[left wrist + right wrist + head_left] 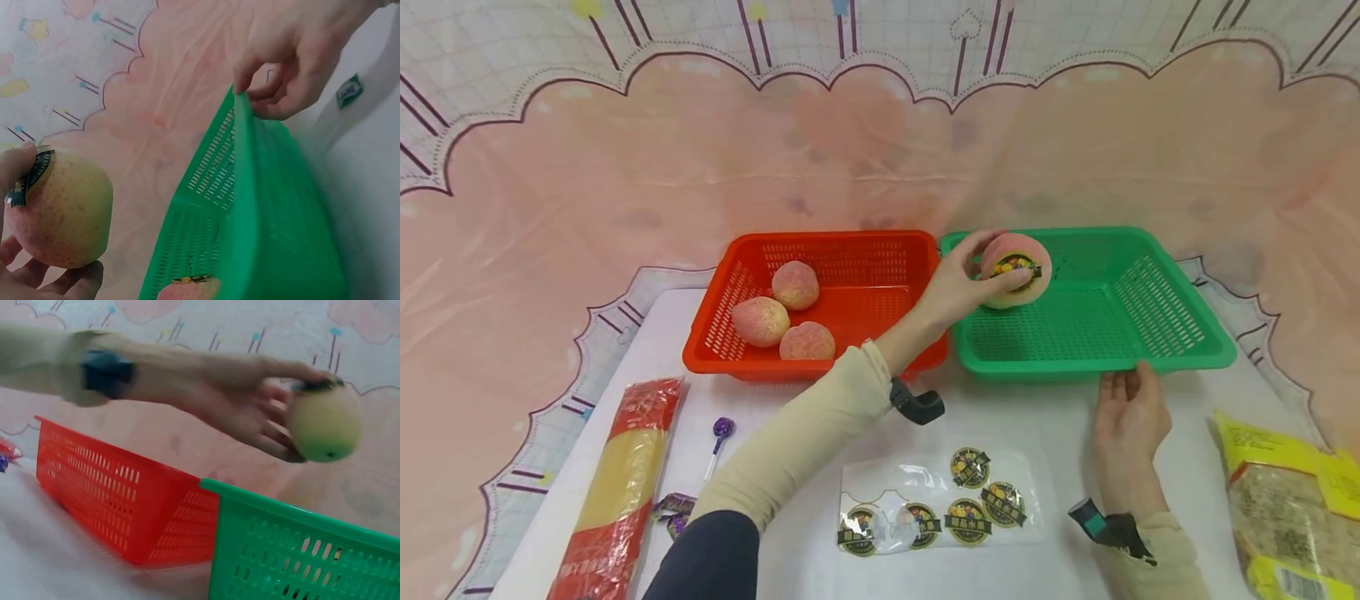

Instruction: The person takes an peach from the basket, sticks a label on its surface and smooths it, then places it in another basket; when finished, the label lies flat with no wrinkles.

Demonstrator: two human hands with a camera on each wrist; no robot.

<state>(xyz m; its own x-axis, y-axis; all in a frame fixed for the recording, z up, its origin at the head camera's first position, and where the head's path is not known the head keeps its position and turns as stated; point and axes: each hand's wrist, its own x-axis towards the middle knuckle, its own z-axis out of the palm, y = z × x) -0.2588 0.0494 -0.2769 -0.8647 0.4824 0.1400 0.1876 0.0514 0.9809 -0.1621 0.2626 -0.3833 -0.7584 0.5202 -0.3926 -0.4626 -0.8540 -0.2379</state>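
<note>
My left hand (951,283) holds a pink-yellow peach (1037,287) over the left part of the green basket (1195,354). A round black-and-gold label (1009,265) is on this peach, and my thumb rests on it. My right hand (1131,421) pinches the near rim of the green basket between thumb and fingers, as the left wrist view shows. Low in that view, another labelled peach (187,291) sits inside the basket; the held peach hides it in the head view. To the left, the red basket (700,354) contains three peaches (762,322).
A clear sheet (1030,504) with several round labels lies in front of the baskets. At left are a red-and-yellow packet (617,483) and a purple lollipop (723,428). A yellow bag (1292,517) lies at right. A small green packet (349,91) shows in the left wrist view.
</note>
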